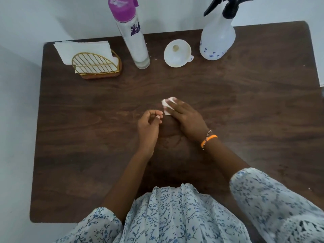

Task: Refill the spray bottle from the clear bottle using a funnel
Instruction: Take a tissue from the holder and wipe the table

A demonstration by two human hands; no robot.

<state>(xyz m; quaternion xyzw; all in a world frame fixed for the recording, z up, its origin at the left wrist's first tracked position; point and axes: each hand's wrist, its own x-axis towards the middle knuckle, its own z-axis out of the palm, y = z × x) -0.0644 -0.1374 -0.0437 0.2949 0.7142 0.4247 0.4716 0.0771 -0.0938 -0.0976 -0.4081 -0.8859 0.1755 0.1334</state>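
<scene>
Mid-table | right hand (187,118) flat, fingers straight, pressing tissue (167,106) | left hand (149,125) loosely curled, empty

1. A dark wood-grain table (245,120) fills most of the view, under both hands.
2. A small white tissue piece (167,104) lies on the table, partly covered by the right hand's fingers, just beyond the left hand.
3. A gold wire napkin holder (95,64) on a brown base stands far beyond the left hand and to its left.
4. White paper napkins (82,48) stand in the holder.
5. An orange bracelet (209,140) and a beaded one circle the right wrist.
6. A pale wall (78,14) rises beyond the table.
</scene>
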